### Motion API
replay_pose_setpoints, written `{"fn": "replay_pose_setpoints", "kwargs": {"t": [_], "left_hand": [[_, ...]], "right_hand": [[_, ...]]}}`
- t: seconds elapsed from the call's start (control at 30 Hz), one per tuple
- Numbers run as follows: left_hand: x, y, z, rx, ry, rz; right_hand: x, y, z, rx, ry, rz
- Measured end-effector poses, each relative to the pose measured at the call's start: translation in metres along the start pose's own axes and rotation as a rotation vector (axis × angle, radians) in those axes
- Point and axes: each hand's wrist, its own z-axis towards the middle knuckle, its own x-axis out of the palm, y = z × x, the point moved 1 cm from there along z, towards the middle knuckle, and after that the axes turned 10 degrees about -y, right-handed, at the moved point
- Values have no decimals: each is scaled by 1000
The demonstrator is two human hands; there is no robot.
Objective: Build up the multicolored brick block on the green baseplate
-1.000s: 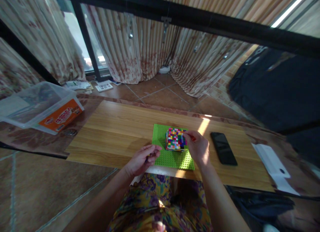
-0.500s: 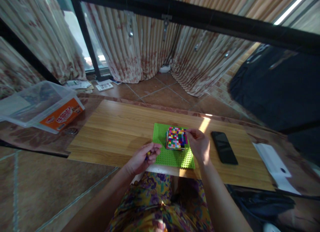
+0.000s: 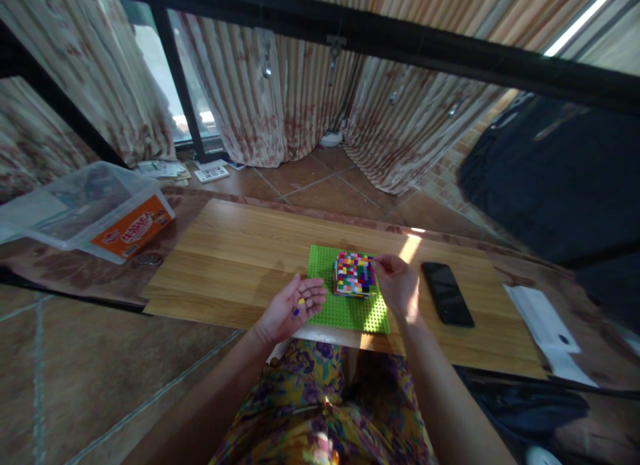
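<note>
Your left hand [image 3: 293,309] has turned palm-up and opened since a second ago; your right hand [image 3: 399,288] has stayed at the brick block [image 3: 354,274].

Left fingers are now spread, and a few tiny bricks [image 3: 299,306], yellow and purple, lie loose in the palm at the near-left edge of the green baseplate [image 3: 350,308]. Right fingertips are pressed together at the block's top right corner; can't tell whether they pinch a brick, too small and blurred. The block is a squat multicolour stack, with red, yellow, blue, white and pink studs on top, sitting on the baseplate's far half, on the wooden board [image 3: 235,258]. Its right side is hidden behind your right hand. A black phone [image 3: 447,293] lies just right of that hand. The clear bin [image 3: 85,211] at far left is cut off by the frame edge.
</note>
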Motion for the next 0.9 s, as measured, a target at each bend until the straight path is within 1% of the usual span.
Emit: {"fn": "replay_pose_setpoints", "kwargs": {"t": [0.1, 0.2, 0.27, 0.33, 0.4, 0.5, 0.63, 0.7, 0.8, 0.9], "left_hand": [[0, 0, -1, 4, 4, -21], [0, 0, -2, 5, 18, -30], [1, 0, -2, 2, 30, -31], [1, 0, -1, 1, 39, -44], [0, 0, 0, 3, 44, -63], [-1, 0, 1, -20, 49, -82], [-2, -1, 0, -64, 59, -97], [-2, -1, 0, -66, 65, -95], [-2, -1, -1, -64, 80, -94], [-2, 0, -1, -63, 100, -99]], "right_hand": [[-2, 4, -5, -30, -61, -68], [-2, 17, -20, -142, -100, -44], [1, 29, -38, -249, -40, 47], [7, 41, -58, -334, 112, 99], [15, 50, -77, -423, 298, 106], [25, 56, -94, -518, 418, 68], [34, 55, -100, -619, 492, -21], [37, 55, -100, -662, 503, -65], [40, 53, -100, -692, 484, -108], [41, 53, -101, -678, 476, -67]]}}
